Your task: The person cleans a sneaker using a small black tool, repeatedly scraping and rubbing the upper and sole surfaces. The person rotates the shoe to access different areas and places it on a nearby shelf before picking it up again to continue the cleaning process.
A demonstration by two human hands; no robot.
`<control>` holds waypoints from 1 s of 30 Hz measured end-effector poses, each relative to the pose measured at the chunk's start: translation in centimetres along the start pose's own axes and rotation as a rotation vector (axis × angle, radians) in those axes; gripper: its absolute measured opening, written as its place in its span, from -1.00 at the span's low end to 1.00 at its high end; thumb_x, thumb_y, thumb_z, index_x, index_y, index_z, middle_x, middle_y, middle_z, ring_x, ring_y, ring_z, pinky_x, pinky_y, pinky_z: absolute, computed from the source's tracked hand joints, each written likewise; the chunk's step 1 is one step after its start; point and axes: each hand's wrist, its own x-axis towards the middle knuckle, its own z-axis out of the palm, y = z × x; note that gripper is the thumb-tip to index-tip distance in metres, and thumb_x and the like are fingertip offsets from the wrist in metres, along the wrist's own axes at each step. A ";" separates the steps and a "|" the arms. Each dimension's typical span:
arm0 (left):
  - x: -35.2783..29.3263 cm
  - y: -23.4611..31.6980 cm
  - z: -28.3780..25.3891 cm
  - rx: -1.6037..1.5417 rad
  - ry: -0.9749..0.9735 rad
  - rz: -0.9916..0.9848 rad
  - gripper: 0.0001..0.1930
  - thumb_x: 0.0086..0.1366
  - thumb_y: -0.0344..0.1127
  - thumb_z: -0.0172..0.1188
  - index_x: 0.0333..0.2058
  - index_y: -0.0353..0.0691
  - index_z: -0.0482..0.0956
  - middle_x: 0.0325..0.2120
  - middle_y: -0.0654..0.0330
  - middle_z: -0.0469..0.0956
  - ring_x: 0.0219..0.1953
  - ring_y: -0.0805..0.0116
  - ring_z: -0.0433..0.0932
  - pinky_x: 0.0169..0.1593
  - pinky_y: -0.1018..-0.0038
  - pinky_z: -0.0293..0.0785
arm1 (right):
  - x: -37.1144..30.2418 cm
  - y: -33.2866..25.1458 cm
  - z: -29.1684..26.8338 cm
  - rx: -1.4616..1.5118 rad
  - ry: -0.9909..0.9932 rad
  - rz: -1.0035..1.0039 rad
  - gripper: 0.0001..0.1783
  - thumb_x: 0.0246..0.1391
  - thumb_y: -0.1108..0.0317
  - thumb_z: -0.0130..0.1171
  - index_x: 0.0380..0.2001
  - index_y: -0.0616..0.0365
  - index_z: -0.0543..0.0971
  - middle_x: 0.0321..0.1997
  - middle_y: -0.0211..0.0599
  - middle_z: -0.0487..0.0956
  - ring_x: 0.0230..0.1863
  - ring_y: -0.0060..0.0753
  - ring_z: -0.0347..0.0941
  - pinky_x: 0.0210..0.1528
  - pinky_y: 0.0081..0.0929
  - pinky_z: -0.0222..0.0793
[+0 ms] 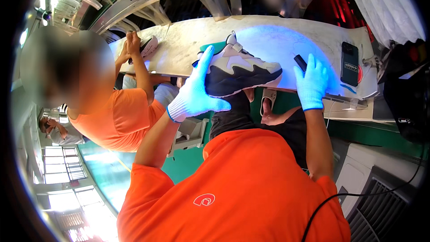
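Observation:
A grey and white sneaker (237,68) with a thick black wavy midsole and a teal lining is raised at the table's near edge, its toe to the right. My left hand (197,90), in a white glove lit blue, grips it at the heel end, fingers over the collar and thumb along the sole. My right hand (312,83), gloved alike, rests at the tabletop on the right. Between its thumb and forefinger lies a small black bar-shaped object (300,62), partly hidden by the hand.
Blue light falls across the pale worktable (192,33). A dark phone (350,64) lies at its right end, beside a small blue strip (348,88). To my left sits a co-worker in an orange shirt (127,118), hands at another shoe (149,45). A black cable (358,194) crosses lower right.

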 end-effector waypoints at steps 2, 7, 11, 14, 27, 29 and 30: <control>0.0 0.0 0.1 0.020 0.015 -0.014 0.63 -0.23 -0.11 0.85 0.72 -0.17 -0.14 0.59 -0.19 0.19 0.52 -0.08 0.32 0.59 0.14 0.26 | 0.0 0.8 0.0 0.079 -0.135 -0.012 -0.36 0.26 0.02 0.47 0.29 0.12 0.61 0.07 -0.02 0.68 0.00 0.17 0.66 0.04 0.08 0.60; 1.2 2.7 -0.9 0.049 -0.054 -0.137 0.51 -0.12 -0.17 0.82 0.71 -0.14 -0.08 0.56 -0.23 0.24 0.56 -0.14 0.32 0.58 0.09 0.28 | 3.8 -2.2 -2.7 0.888 -0.551 0.099 -0.67 0.41 0.08 0.36 -0.08 0.15 0.70 -0.37 -0.18 0.64 -0.33 -0.10 0.67 -0.20 -0.06 0.63; 2.4 5.5 -1.4 0.058 -0.121 -0.237 0.48 -0.11 -0.20 0.81 0.70 -0.16 -0.03 0.55 -0.18 0.27 0.58 -0.06 0.29 0.62 0.10 0.20 | 6.4 -10.3 -5.4 2.207 -0.456 0.535 -0.81 0.50 0.23 0.27 -0.18 0.11 0.61 -0.35 -0.39 0.65 -0.35 -0.32 0.60 -0.21 -0.25 0.55; 2.5 5.5 -1.1 0.140 -0.086 -0.148 0.47 -0.13 -0.24 0.80 0.69 -0.15 -0.01 0.54 -0.17 0.30 0.56 -0.07 0.32 0.60 0.10 0.23 | 8.9 -13.9 -4.1 2.556 -0.361 0.583 -0.78 0.49 0.16 0.30 -0.22 0.03 0.58 -0.38 -0.42 0.63 -0.39 -0.29 0.55 -0.21 -0.22 0.52; 3.8 6.3 -0.1 0.210 -0.033 -0.069 0.40 -0.11 -0.22 0.80 0.66 -0.13 0.09 0.47 -0.16 0.37 0.50 -0.08 0.39 0.57 0.08 0.30 | 7.6 -17.0 -5.7 2.566 -0.293 0.519 -0.37 0.62 -0.31 -0.03 -0.39 -0.05 0.51 -0.62 -0.43 0.41 -0.67 -0.39 0.37 -0.62 -0.32 0.34; 3.9 6.7 0.1 0.241 -0.020 -0.061 0.40 -0.15 -0.19 0.81 0.64 -0.08 0.11 0.41 -0.24 0.39 0.43 -0.25 0.45 0.50 0.04 0.42 | 7.5 -17.1 -5.2 2.777 -0.362 0.546 -0.35 0.62 -0.34 -0.08 -0.34 -0.05 0.56 -0.60 -0.43 0.42 -0.63 -0.38 0.39 -0.57 -0.30 0.34; 4.0 6.9 0.0 0.257 -0.010 -0.054 0.40 -0.16 -0.17 0.82 0.64 -0.06 0.12 0.39 -0.28 0.40 0.39 -0.33 0.49 0.47 0.02 0.47 | 7.7 -17.0 -4.6 2.903 -0.458 0.399 -0.35 0.62 -0.35 -0.09 -0.33 -0.05 0.58 -0.58 -0.43 0.43 -0.62 -0.38 0.39 -0.56 -0.31 0.33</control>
